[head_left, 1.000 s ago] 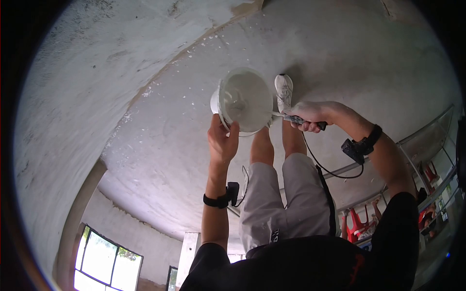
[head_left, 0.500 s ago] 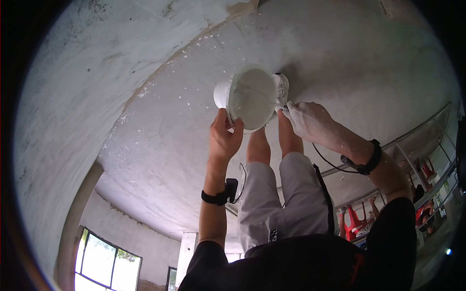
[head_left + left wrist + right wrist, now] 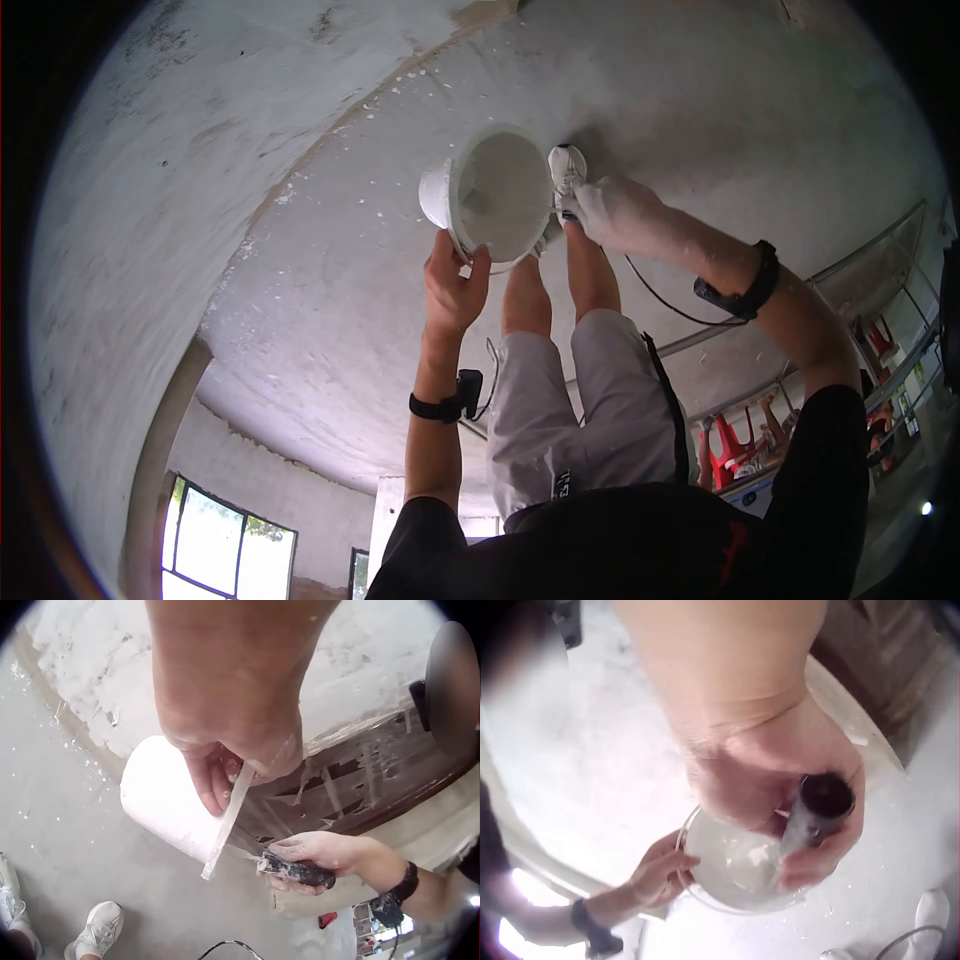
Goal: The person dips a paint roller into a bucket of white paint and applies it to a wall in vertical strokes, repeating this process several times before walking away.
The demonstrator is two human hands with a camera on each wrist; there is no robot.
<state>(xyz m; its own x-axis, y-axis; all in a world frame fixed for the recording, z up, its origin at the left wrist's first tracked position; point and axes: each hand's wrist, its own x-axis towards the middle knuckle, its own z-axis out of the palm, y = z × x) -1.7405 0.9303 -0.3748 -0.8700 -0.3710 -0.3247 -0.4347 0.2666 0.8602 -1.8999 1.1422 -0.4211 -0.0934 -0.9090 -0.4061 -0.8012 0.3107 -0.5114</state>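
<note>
My left hand point(image 3: 456, 285) grips the rim of a white bucket point(image 3: 436, 195), which is tilted so its mouth faces the right hand. In the left wrist view the fingers curl over the rim of the bucket point(image 3: 169, 802). My right hand point(image 3: 625, 215), dusted white, holds a tool by its dark handle point(image 3: 296, 871); the tool's thin blade reaches to the bucket's rim. From the right wrist the handle's end point(image 3: 827, 796) shows within the curled fingers, and whitish material point(image 3: 757, 856) lies inside the bucket.
A rough plastered wall point(image 3: 130, 200) curves along the left, with white specks on the floor point(image 3: 340, 230) beside it. White shoes point(image 3: 567, 170) stand beyond the bucket. A metal railing point(image 3: 870, 245), red chairs point(image 3: 733, 440) and people are at the right.
Over the last second my right hand has turned and moved left towards the bucket's mouth with the tool. The bucket has shifted slightly left, still gripped by my left hand.
</note>
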